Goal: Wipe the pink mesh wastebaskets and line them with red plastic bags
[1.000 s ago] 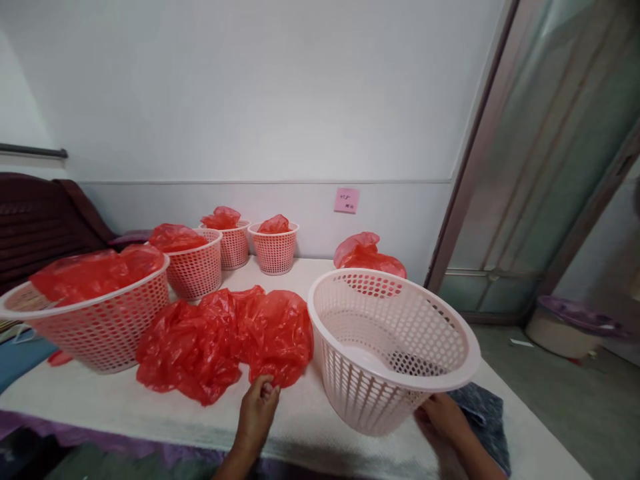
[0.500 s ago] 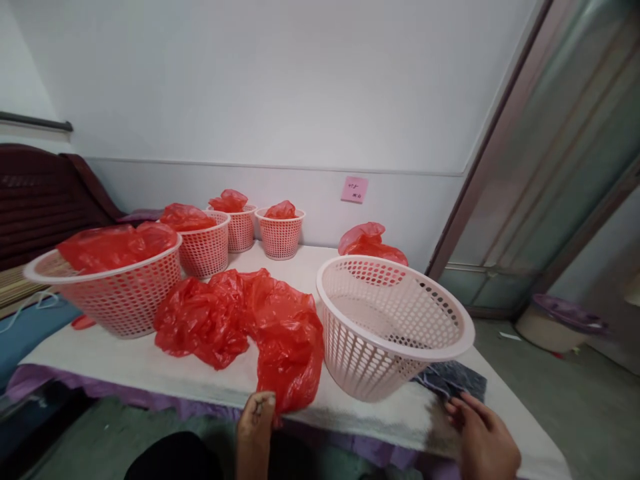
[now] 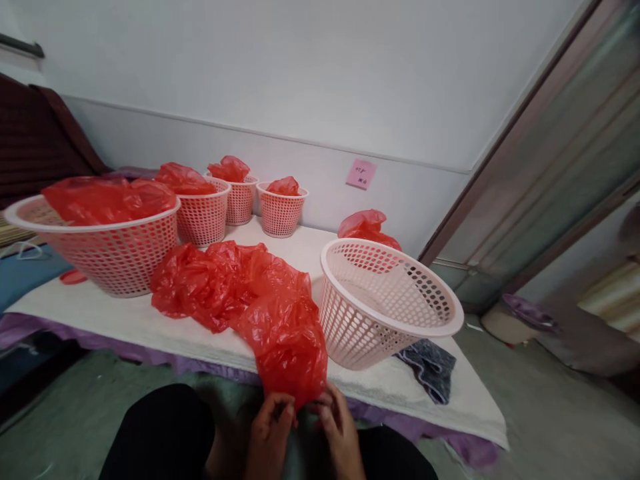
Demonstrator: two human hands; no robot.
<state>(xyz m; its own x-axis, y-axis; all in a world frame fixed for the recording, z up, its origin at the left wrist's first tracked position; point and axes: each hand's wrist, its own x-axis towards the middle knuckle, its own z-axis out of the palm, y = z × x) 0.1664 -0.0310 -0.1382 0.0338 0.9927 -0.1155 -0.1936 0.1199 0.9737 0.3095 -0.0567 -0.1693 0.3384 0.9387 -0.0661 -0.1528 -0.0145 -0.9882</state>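
A crumpled red plastic bag (image 3: 290, 347) trails over the table's front edge towards me. My left hand (image 3: 273, 427) pinches its lower end between thumb and fingers. On the other side of that end, my right hand (image 3: 339, 427) has its fingers curled onto the bag's edge; the fingertips are partly hidden. More bunched red plastic (image 3: 205, 283) lies to the left, against the bag. Just right of the bag stands a large pale pink perforated basket (image 3: 350, 333) with nothing in it. A dark grey patterned cloth (image 3: 433, 367) lies beside that basket, near the table's right end.
A wide basket (image 3: 120, 267) holding red plastic stands at the left. Smaller baskets (image 3: 203, 220) with red plastic line the back. Another red bag (image 3: 370, 227) shows behind the large basket. A pink note (image 3: 361, 173) is stuck to the wall.
My right hand has left the grey cloth and come left to the red bag. The bag's end has been drawn nearer to me. The view has tilted down.
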